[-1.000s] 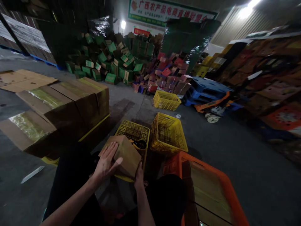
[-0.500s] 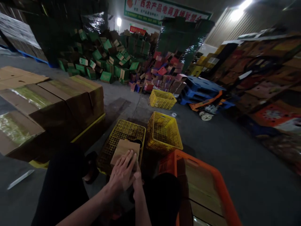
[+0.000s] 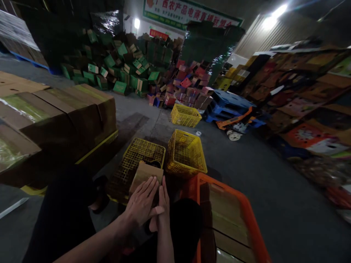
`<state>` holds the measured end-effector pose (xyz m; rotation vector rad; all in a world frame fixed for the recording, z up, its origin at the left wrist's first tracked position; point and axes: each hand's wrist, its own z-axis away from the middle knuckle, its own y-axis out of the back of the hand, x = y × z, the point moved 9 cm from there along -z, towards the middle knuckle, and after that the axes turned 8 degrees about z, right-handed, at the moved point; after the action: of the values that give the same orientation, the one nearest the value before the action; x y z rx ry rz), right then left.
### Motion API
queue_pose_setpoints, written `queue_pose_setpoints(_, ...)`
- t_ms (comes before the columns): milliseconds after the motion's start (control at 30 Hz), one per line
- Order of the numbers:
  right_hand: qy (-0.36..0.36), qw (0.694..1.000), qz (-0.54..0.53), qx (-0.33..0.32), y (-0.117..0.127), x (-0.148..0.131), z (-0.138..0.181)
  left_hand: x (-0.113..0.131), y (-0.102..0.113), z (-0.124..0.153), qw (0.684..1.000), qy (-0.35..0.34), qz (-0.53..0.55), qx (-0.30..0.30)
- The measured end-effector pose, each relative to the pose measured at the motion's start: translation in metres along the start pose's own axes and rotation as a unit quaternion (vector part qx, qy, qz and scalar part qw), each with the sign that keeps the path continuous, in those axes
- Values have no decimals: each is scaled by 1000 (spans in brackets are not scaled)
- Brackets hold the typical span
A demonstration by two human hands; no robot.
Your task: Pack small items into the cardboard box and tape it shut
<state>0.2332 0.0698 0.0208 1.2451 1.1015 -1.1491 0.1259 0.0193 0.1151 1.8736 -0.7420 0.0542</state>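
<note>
A small brown cardboard box [image 3: 143, 173] sits between my hands, over the near end of an upturned yellow crate [image 3: 137, 160]. My left hand [image 3: 142, 202] lies flat on the box's near face, fingers stretched out and close together. My right hand [image 3: 162, 204] presses against the box's right side, fingers straight and pointing up. A dark round thing [image 3: 155, 164] shows on the crate just behind the box.
An orange crate [image 3: 236, 219] holding cardboard stands at my right. A second yellow crate [image 3: 186, 153] and a third [image 3: 185, 115] lie ahead. Large brown cartons [image 3: 68, 113] are stacked at left. Green and red box heaps [image 3: 131, 69] fill the back, blue pallets [image 3: 230, 102] to the right.
The box has been lowered and turned from a tilted hold to upright on the crate. Both hands have flattened against it. The view has shifted slightly leftward.
</note>
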Motion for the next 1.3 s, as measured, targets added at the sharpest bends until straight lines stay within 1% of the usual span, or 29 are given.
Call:
queue_pose_setpoints(167, 39, 997, 63, 22, 2, -16, -2, -7, 6, 2, 999, -34, 33, -9)
queue_pose_setpoints(300, 47, 991, 113, 51, 3, -25, 2, -24, 22, 16, 996, -68, 47, -17)
queue_pose_setpoints(400, 63, 985, 147, 69, 2, -38, 7, -45, 33, 31, 998, -52, 35, -27)
queue_pose_setpoints(467, 75, 979, 177, 61, 0, -47, 10, -55, 37, 39, 998, -35, 33, -30)
queue_pose_setpoints(533, 93, 970, 218, 47, -2, -58, 12, -58, 37, 44, 999, -20, 45, -21)
queue_pose_setpoints(600, 116, 951, 283, 35, -3, -67, 15, -57, 34, 45, 998, -3, 67, -1)
queue_pose_setpoints(633, 130, 936, 326, 33, -4, -71, 17, -57, 32, 46, 997, 7, 79, 9)
queue_pose_setpoints(667, 147, 915, 374, 32, -6, -75, 20, -55, 30, 46, 996, 15, 90, 19)
queue_pose_setpoints(733, 187, 864, 465, 39, -13, -81, 28, -54, 27, 46, 993, 32, 105, 38)
queue_pose_setpoints(800, 228, 817, 527, 46, -24, -85, 38, -52, 25, 47, 991, 40, 115, 52)
queue_pose_setpoints(833, 246, 799, 546, 46, -30, -86, 43, -52, 25, 47, 990, 42, 118, 58)
queue_pose_setpoints(900, 268, 777, 568, 48, -40, -87, 52, -51, 25, 47, 989, 49, 128, 63)
queue_pose_setpoints(1033, 296, 759, 578, 45, -53, -92, 58, -56, 30, 47, 981, 68, 168, 70)
queue_pose_setpoints(1133, 316, 754, 576, 17, -64, -99, 56, -60, 38, 45, 975, 61, 205, 66)
queue_pose_setpoints(1300, 333, 758, 561, -16, -79, -112, 45, -70, 43, 41, 969, 51, 233, 59)
